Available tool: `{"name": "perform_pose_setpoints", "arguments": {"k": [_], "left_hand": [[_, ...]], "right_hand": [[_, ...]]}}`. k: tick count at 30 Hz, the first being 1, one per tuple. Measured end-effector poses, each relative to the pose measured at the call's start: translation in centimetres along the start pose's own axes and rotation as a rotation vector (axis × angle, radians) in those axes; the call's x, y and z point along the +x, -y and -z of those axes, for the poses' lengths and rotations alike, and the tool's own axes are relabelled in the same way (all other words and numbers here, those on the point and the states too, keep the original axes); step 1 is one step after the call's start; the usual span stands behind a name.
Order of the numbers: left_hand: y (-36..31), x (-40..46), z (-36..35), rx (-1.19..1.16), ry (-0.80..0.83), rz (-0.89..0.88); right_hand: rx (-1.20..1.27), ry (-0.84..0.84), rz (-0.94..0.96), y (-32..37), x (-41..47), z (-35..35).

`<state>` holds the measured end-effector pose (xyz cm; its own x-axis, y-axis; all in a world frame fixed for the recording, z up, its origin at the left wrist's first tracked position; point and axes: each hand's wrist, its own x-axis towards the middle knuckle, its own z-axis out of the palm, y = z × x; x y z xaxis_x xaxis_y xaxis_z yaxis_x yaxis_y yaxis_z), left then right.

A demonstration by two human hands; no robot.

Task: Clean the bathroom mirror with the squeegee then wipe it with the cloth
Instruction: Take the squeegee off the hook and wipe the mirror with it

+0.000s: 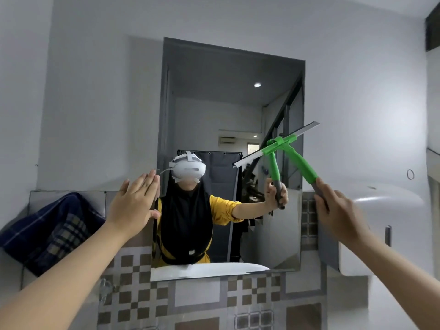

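The right hand (338, 210) is closed around the grey lower end of the one green plastic squeegee (301, 160), and from this grip the handle rises up and to the left to the long grey blade, which lies tilted on the right part of the one rectangular frameless wall mirror (214, 91). The left hand (133, 203) holds nothing; it is open and flat, fingers together, at the mirror's left edge, far to the left of the grip. I cannot tell if it touches the glass. One dark blue checked cloth (50, 234) hangs still further left and lower, on the ledge of the tiled wall (200, 306). No writing can be read. Both forearms are cut off by the frame.
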<state>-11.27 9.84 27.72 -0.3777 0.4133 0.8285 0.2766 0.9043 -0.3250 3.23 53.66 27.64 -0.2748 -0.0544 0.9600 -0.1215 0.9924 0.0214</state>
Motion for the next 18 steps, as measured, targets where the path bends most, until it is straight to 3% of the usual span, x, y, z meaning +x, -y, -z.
{"name": "perform_pose_setpoints", "arguments": {"k": [18], "left_hand": [[-0.6,0.0,-0.5,-0.081,0.028,0.07]], "right_hand": [[0.507,-0.073,-0.746,17.7,-1.1,-2.7]]}}
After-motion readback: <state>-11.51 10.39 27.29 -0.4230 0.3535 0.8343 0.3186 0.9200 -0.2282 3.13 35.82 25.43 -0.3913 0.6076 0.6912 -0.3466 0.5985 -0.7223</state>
